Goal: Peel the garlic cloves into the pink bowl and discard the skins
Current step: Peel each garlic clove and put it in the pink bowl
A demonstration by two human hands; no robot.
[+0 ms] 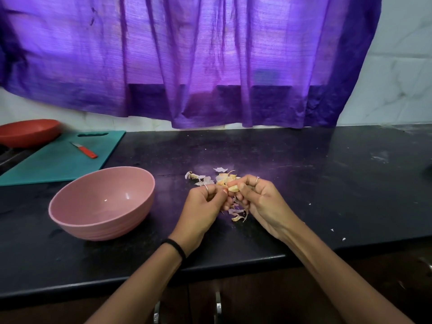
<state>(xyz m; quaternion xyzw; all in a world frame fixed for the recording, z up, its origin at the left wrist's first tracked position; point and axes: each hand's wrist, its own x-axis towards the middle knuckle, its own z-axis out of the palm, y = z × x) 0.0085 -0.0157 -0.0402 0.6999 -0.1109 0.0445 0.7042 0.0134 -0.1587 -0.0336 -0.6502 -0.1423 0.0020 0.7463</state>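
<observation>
Countertop (304, 183): clove (233, 188) between both hands

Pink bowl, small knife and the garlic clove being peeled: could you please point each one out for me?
pink bowl (70, 220): head view, outer wall near the rim.
knife (87, 152): head view, red handle.
garlic clove (233, 188): head view, exposed pale flesh.

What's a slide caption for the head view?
Both hands peel a garlic clove beside the empty pink bowl.

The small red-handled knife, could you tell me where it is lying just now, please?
In the head view, the small red-handled knife lies on the teal plastic cutting board at far left, behind the round pink bowl and beside the red bowl.
</observation>
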